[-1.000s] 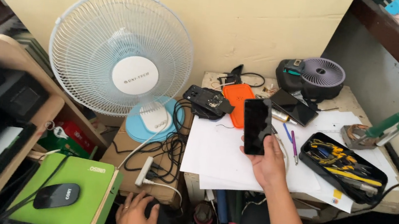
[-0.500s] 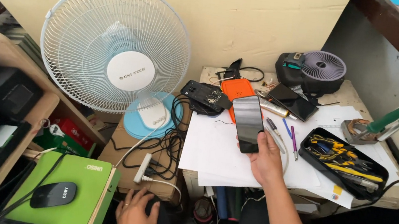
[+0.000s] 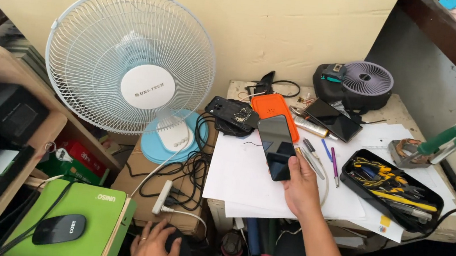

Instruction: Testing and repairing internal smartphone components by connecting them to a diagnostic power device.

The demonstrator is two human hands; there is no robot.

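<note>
Right hand [image 3: 299,187] grips a black phone [image 3: 276,146] from below, over white paper [image 3: 245,180]; left hand [image 3: 153,247] rests spread.

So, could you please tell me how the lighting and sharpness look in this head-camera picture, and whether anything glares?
Head view: light is soft and even, with faint shadows on the white paper; the dark phone in the right hand shows a dull reflection, no harsh glare; the white fan and black tool tray are sharp; straight edges bow near the frame's borders; the left hand sits in dimmer light.
</note>
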